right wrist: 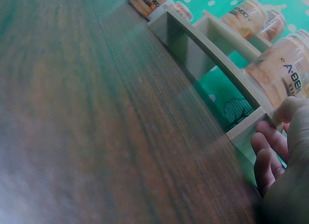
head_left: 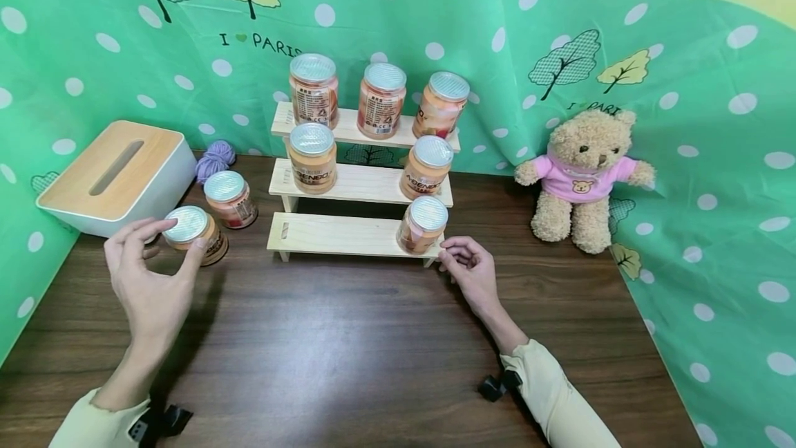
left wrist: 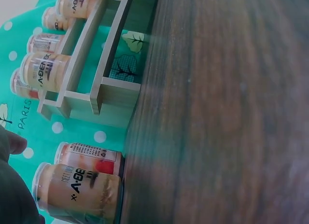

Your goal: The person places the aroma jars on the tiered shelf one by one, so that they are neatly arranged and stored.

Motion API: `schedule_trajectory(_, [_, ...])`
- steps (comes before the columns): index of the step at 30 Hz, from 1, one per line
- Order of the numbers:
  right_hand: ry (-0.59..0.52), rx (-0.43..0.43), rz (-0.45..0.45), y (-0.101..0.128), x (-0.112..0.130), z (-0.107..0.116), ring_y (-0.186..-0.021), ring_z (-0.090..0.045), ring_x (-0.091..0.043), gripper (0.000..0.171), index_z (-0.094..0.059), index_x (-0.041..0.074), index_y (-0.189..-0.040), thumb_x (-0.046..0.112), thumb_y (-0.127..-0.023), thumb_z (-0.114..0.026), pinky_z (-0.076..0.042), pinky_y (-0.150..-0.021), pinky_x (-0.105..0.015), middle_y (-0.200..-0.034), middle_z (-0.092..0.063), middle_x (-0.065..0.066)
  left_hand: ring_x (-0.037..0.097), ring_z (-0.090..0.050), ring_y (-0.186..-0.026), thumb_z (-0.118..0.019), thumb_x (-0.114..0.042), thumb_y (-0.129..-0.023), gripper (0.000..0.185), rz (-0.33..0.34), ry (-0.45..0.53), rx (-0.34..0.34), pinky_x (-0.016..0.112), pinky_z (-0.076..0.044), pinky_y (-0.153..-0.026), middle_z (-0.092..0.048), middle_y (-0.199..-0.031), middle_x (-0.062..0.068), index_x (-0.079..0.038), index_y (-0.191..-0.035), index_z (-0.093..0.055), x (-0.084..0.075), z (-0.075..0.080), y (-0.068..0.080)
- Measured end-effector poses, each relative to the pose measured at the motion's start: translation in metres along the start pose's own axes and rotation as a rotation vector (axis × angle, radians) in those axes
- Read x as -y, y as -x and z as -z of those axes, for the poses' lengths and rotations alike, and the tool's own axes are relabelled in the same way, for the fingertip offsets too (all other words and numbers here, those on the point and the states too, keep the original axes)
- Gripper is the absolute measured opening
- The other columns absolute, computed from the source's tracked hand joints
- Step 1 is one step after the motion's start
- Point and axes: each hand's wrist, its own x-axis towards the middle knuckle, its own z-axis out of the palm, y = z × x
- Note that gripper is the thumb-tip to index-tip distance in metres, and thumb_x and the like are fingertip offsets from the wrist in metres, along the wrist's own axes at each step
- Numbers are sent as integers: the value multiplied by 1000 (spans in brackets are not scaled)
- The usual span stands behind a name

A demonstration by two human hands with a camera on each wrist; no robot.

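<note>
Two fingertips of left hand point(head_left: 149, 282) pinch jar point(head_left: 194, 234) rim (thumb opposite); right hand point(head_left: 471, 269) loosely curled.

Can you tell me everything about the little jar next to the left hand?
The jar is small and round, see-through like glass or plastic, filled with something orange-tan. It has a shiny silver lid and a label with dark letters around its side. It stands upright on the dark wooden table, in front of the white tissue box and close beside a reddish jar. The left hand reaches around it, thumb and fingertips at the lid's edge; a firm grip cannot be told.
</note>
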Motion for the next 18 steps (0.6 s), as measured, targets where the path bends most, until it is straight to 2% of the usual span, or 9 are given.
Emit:
schedule_trajectory(5, [1, 0, -6, -1, 1, 0, -66, -69, -9, 19, -64, -22, -113, -13, -98, -72, -47, -46, -16, -82, -76, 4, -2, -48, -125, -93, -6, -83, 50, 37, -18, 32, 17, -42, -96, -50, -130, -27, 2, -129, -76, 11, 1, -2])
schedule_trajectory(10, [3, -2, -12, -1, 2, -1, -66, -69, -9, 19, -65, -22, -114, -13, -98, -72, -47, -46, -15, -83, -76, 4, 0, -52, -125, -92, -6, -86, 50, 64, -6, 66, 16, -47, -101, -53, -131, -27, 3, -131, -74, 16, 1, -3])
schedule_trajectory(13, [5, -6, -16, 0, 2, 0, -66, -69, -9, 19, -64, -23, -113, -14, -98, -72, -47, -46, -15, -83, -77, 4, 3, -56, -125, -92, -5, -86, 50, 90, 3, 83, 15, -49, -103, -58, -135, -22, 3, -132, -74, 16, 0, -4])
schedule_trajectory(18, [4, -2, -14, 0, 1, 0, -66, -69, -8, 19, -64, -23, -114, -14, -99, -72, -47, -46, -15, -84, -77, 4, 4, -62, -122, -94, -7, -86, 51, 148, 12, 78, 16, -52, -106, -66, -144, -5, 0, -133, -74, 19, -1, -5])
